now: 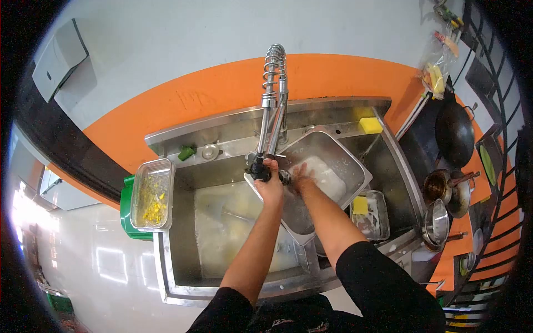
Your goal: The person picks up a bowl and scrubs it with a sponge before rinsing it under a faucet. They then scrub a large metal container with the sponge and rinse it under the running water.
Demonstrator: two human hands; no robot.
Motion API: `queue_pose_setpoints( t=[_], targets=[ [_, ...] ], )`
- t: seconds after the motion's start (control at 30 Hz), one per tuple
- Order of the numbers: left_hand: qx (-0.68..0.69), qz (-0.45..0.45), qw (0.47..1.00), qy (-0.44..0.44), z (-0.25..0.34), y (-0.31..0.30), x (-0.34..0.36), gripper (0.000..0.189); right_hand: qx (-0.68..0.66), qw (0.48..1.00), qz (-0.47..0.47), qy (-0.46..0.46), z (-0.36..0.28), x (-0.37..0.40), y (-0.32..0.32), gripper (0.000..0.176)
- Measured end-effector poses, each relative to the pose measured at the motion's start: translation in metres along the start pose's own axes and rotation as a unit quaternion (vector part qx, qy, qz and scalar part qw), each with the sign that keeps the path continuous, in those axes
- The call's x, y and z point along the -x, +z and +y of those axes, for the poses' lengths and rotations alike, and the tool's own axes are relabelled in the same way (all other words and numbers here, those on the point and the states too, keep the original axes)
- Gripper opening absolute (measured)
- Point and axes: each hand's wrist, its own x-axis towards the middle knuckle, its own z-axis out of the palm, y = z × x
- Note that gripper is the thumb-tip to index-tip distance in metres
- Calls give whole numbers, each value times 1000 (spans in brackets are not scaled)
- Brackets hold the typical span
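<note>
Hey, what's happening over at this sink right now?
A person stands at a steel sink. Their left hand grips the spray nozzle of the tall spring faucet, right at the edge of a deep steel pan that rests tilted over the sink. The right hand lies spread inside that pan. Cloudy water fills the sink below. A tray with yellow scraps sits on the left rim, and a yellow sponge on the back ledge.

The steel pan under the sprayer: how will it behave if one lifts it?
The steel pan looks rigid, being formed metal. It is probably slippery, since its inside looks wet under the sprayer. Lying aslant across the sink, it may slide.
</note>
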Motion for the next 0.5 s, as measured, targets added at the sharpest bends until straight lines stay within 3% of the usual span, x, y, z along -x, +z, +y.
queue_pose_setpoints(
  t=[0.07, 0.13, 0.17, 0.23, 0.27, 0.3, 0.37, 0.47, 0.5],
  targets=[
    [-30, 1, 1000, -7, 8, -13, 0, 13, 21, 998, -58, -7, -3, 31, -2, 95],
    [-176, -83, 980, 34, 15, -25, -7, 16, -42, 989, -129, 57, -10, 110, -47, 95],
    [-179, -83, 980, 32, 19, -26, -8, 16, -44, 989, -132, 57, -19, 111, -40, 95],
    [-78, -104, 992, -1, 36, -24, -1, 18, 230, 959, -148, -80, -31, 111, -22, 113],
    [-117, -62, 988, -74, 50, -22, 4, 24, 227, 959, -150, -78, -29, 113, -18, 113],
    [-117, -66, 988, -75, 48, -24, 3, 24, 211, 965, -120, -96, -26, 118, -21, 112],
    [51, -81, 988, -119, 42, -31, 4, 24, 192, 970, -91, -113, -23, 128, -24, 112],
    [38, -116, 986, -116, 40, -41, 8, 23, 225, 959, -54, -165, -28, 130, -32, 110],
    [48, -134, 983, -118, 40, -45, 10, 23, 180, 968, -61, -164, -30, 112, -21, 106]
  ],
)
